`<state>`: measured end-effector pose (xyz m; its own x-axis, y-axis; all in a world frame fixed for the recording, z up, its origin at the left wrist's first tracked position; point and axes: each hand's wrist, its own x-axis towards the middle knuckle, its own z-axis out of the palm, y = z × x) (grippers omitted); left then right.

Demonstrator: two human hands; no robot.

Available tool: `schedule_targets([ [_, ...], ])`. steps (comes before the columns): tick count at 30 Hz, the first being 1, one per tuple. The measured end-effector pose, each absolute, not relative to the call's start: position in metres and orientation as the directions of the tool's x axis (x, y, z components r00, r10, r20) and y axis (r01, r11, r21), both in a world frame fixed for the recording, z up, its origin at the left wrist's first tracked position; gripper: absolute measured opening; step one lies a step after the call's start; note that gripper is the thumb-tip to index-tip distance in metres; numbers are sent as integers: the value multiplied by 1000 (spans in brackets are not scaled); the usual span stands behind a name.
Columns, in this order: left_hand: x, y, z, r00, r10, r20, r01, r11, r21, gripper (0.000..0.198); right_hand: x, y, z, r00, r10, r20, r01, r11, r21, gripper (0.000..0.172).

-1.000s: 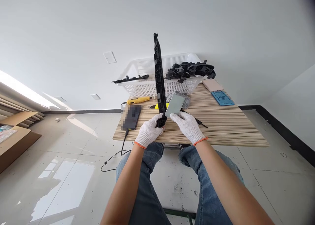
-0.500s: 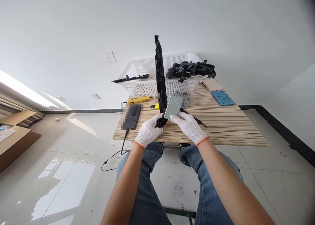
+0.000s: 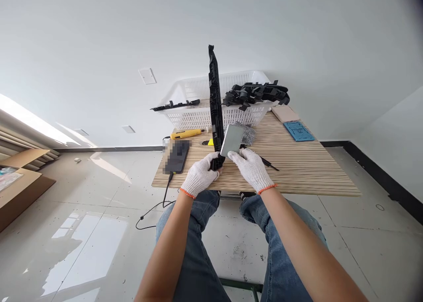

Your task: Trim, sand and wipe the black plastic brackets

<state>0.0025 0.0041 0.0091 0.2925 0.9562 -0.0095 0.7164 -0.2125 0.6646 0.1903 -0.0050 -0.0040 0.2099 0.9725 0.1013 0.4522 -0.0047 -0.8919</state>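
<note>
My left hand (image 3: 201, 175), in a white knit glove with an orange cuff, is closed around the lower end of a long black plastic trim piece (image 3: 216, 112). The piece points up and away from me, past the basket's front side. My right hand (image 3: 253, 169), gloved alike, grips a flat pale grey-green rectangular block (image 3: 232, 140) by its lower edge. The block's left edge is right beside the trim piece; whether they touch I cannot tell. Below the block lies a dark slim tool (image 3: 270, 164), partly covered by my right hand.
A white plastic basket (image 3: 188, 119) at the back holds several black plastic parts (image 3: 256, 94). On the striped table (image 3: 313, 174) lie a yellow tool (image 3: 187, 134), a phone (image 3: 178, 156) with a cable, a silvery mesh-like pad (image 3: 248, 135), a blue card (image 3: 299, 131) and a beige flat item (image 3: 284, 113).
My right hand and the block have shifted slightly left, and the block has tilted a little. My left hand and the trim piece are almost unmoved.
</note>
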Motion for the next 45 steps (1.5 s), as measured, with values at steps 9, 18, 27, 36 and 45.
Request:
schedule_targets([
  [9, 4, 2, 13, 266, 963, -48, 740, -172, 650, 52, 196, -3, -6, 18, 1000, -18, 284, -22, -959, 40],
  [18, 2, 3, 11, 277, 960, -37, 737, -187, 650, 50, 188, -8, 1, 64, 997, -32, 266, -48, -963, 35],
  [27, 1, 2, 7, 287, 958, -3, 760, -225, 610, 53, 187, -6, -13, 43, 998, 49, 359, 30, -933, 37],
  [36, 4, 2, 13, 242, 968, -67, 822, -168, 544, 55, 184, -5, -9, 172, 985, 32, 552, -70, -831, 46],
  [45, 3, 1, 14, 255, 965, -66, 835, -185, 517, 57, 176, -13, -12, -15, 991, 135, 770, 98, -631, 37],
])
